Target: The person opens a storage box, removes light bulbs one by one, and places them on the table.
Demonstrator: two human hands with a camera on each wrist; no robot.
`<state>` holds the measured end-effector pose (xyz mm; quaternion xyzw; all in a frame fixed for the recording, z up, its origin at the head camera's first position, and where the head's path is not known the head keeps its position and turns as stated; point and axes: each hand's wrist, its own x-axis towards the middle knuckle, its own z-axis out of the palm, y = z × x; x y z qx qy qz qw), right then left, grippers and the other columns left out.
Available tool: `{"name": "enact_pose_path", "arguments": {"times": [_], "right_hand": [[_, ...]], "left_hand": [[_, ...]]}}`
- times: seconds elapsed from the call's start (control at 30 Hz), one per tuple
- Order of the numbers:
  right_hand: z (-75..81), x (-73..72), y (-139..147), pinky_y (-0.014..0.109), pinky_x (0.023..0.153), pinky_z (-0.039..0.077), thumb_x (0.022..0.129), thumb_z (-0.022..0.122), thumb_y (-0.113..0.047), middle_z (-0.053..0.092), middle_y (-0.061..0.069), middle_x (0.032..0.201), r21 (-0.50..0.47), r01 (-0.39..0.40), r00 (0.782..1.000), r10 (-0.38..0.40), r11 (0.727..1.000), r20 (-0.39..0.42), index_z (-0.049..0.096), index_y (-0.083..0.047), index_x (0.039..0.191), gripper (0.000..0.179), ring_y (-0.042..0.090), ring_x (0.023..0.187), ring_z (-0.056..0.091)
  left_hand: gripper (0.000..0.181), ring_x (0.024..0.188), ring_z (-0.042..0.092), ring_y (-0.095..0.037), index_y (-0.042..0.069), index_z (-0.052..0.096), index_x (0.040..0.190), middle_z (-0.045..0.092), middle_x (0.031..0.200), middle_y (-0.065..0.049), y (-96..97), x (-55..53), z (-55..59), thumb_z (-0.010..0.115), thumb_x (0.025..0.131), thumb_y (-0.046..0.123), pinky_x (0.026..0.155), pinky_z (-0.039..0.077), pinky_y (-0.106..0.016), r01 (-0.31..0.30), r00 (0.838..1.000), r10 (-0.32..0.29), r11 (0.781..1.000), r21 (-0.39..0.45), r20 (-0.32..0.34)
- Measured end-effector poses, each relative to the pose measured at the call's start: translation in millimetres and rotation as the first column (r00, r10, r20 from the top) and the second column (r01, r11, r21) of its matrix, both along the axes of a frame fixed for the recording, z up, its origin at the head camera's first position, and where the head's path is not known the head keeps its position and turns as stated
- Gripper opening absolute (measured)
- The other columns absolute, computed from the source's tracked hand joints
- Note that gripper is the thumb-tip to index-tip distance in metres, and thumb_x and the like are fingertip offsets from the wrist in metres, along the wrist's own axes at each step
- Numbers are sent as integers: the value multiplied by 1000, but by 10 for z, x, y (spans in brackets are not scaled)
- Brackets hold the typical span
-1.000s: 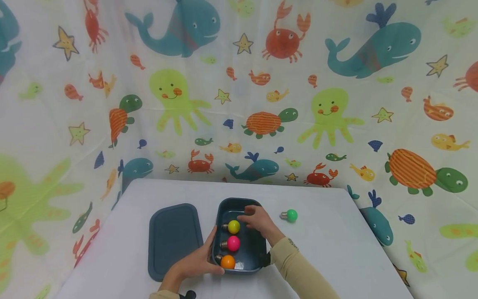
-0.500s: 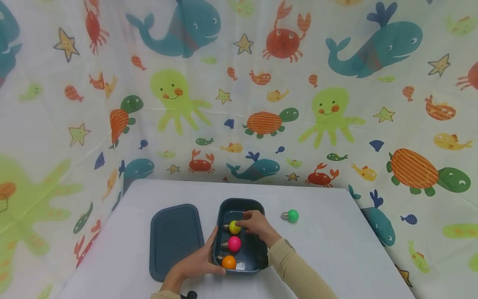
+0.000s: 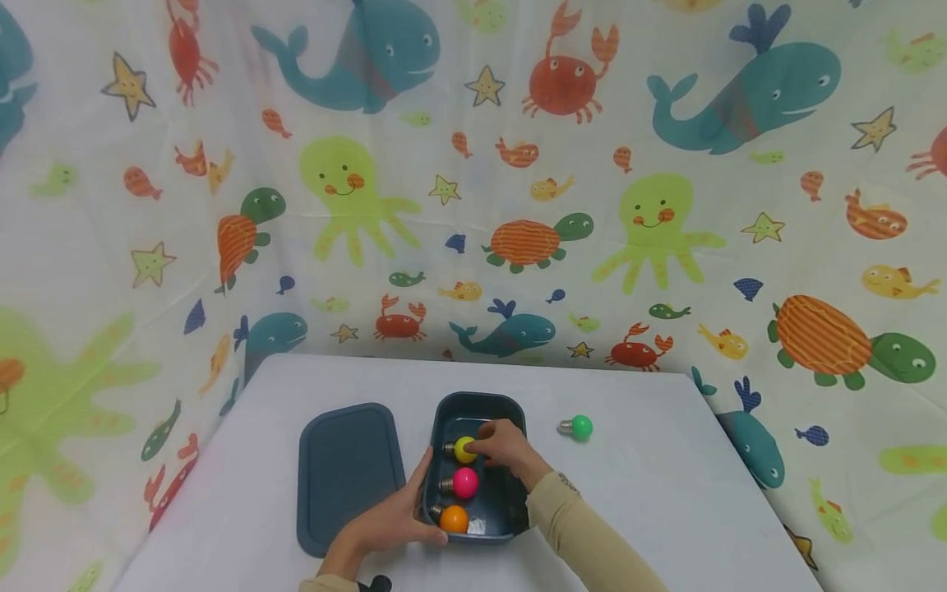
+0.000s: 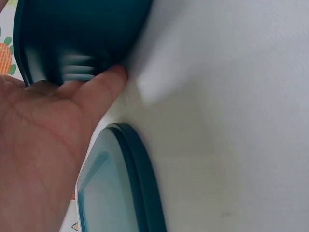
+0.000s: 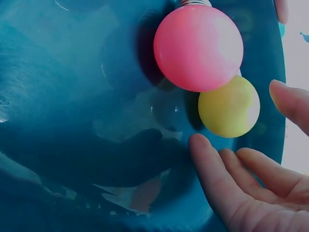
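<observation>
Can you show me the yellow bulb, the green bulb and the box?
Yellow bulb (image 5: 229, 107): right wrist view, on its round part.
Green bulb (image 3: 581, 427): head view, on its round part.
Box (image 3: 497, 496): head view, on its bare inside floor.

Looks like a small curtained-off booth, set around one plain white table (image 3: 644, 493). Shows as much in the patterned cloth (image 3: 473, 185), hung upright just past the table's far edge and wrapped round beyond the far-left and far-right corners, running along both side edges. Bears cartoon whales (image 3: 747, 99), crabs (image 3: 564, 86), turtles (image 3: 525, 242), octopuses (image 3: 654, 201) and starfish (image 3: 486, 86), much like nursery fabric. Has creases and soft folds. Hides the room behind; cannot be told as home, lab or office.
</observation>
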<state>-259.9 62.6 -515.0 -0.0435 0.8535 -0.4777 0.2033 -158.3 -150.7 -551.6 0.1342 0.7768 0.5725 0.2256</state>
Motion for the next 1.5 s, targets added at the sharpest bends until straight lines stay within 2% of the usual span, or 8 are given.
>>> {"name": "enact_pose_path", "arguments": {"times": [0.57, 0.9, 1.07, 1.5], "right_hand": [[8, 9, -78, 40, 76, 59, 81, 80, -16, 62, 19, 110, 20, -9, 1000, 9, 1000, 21, 59, 11, 120, 52, 28, 89, 64], [-58, -2, -111, 39, 76, 59, 82, 79, -13, 63, 16, 104, 16, 5, 1000, -5, 1000, 4, 61, 8, 117, 45, 25, 86, 64], [-66, -8, -116, 37, 76, 59, 82, 79, -12, 64, 14, 101, 17, 0, 1000, 0, 1000, 2, 62, 7, 115, 41, 23, 83, 64], [-55, -33, -95, 34, 75, 59, 82, 79, -11, 65, 16, 101, -14, 14, 1000, -14, 1000, -22, 63, 8, 116, 42, 21, 76, 65]], "left_hand": [[123, 141, 22, -45, 18, -17, 155, 5, 162, -20, -14, -1, 4, 80, 81, 35, 107, 20, -71, -5, 1000, 5, 1000, -16, 1], [123, 140, 22, -45, 18, -17, 155, 6, 162, -20, -18, -5, 5, 80, 81, 35, 107, 21, -71, -4, 1000, 4, 1000, -29, -8], [123, 141, 21, -45, 20, -17, 155, 5, 162, -20, -10, -8, 4, 80, 81, 35, 107, 20, -71, -11, 1000, 11, 999, -40, 8], [124, 141, 22, -45, 20, -17, 155, 4, 163, -19, -23, -28, 6, 81, 80, 35, 107, 20, -72, -12, 1000, 12, 999, -50, 3]]}}
